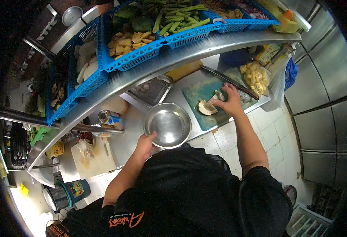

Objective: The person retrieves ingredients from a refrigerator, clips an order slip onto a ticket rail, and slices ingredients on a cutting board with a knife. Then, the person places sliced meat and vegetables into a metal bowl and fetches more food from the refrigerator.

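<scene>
My left hand (145, 145) grips the near left rim of a shiny metal bowl (168, 123), thumb over the edge; nothing shows inside it. Over a green cutting board (192, 96), my right hand (231, 102) curls its thumb and fingers around greyish-pale pieces of what looks like meat (219, 95). A cream-coloured slice (207, 108) lies beside the thumb. Behind the hand, a long dark-handled knife (229, 79) rests across the back of the board. What sits under my palm is hidden.
A steel shelf edge (173, 52) crosses above the counter, carrying blue baskets (142, 53) of vegetables. A dark tray (149, 90) sits behind the bowl. At right stands a bag of yellowish chunks (255, 78). Cans (108, 117) and a white board (94, 156) are at left.
</scene>
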A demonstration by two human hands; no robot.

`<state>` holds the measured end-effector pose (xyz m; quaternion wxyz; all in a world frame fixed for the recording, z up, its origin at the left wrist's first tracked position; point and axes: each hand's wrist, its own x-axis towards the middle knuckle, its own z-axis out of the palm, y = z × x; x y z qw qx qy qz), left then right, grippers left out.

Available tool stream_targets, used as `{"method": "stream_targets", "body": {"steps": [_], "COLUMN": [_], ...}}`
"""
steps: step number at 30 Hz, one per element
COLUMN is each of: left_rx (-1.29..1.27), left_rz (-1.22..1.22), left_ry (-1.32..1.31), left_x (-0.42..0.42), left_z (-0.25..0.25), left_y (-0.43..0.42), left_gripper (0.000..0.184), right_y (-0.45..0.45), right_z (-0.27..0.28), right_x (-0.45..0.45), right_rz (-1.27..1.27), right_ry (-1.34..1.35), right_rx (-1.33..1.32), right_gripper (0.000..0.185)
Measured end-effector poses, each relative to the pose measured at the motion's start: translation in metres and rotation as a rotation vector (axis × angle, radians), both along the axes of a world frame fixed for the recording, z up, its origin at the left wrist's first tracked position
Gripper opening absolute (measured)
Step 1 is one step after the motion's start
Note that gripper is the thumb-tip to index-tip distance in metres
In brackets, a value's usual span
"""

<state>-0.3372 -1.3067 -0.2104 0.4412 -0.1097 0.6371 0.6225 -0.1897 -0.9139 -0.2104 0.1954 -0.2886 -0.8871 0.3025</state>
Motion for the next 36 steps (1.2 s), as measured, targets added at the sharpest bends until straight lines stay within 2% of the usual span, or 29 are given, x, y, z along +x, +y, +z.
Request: {"method": "stream_targets", "body": {"steps": [7, 13, 16, 22, 31, 36], "left_rx": [-0.005, -0.009, -0.002, -0.01, -0.065, -0.044], "left_rz": [-0.005, -0.006, -0.003, -0.003, -0.014, 0.003], "left_ry": [-0.002, 0.005, 0.004, 0.017, -0.029, -0.006], "left_x": [0.0, -0.001, -0.002, -0.001, 0.001, 0.004], "left_z": [0.005, 0.0, -0.002, 0.0, 0.017, 0.008], "left_y": [0.001, 0.001, 0.0, 0.0, 0.004, 0.004], "left_gripper": [0.039, 0.04, 0.041, 0.042, 0.038, 0.039], "right_y": [0.0, -0.006, -0.013, -0.02, -0.027, -0.041], "right_z": [0.002, 0.011, 0.008, 0.011, 0.006, -0.009], "right_x": [0.001, -0.004, -0.008, -0.013, -0.015, -0.02], "right_rz": [0.058, 0.173, 0.168, 0.212, 0.317, 0.331], "right_ry": [-0.134, -0.165, -0.275, -0.337, -0.32, -0.279], "right_rx": [0.054, -0.02, 0.004, 0.046, 0.145, 0.284], "right_gripper": [0.09, 0.106, 0.113, 0.118, 0.118, 0.088]}}
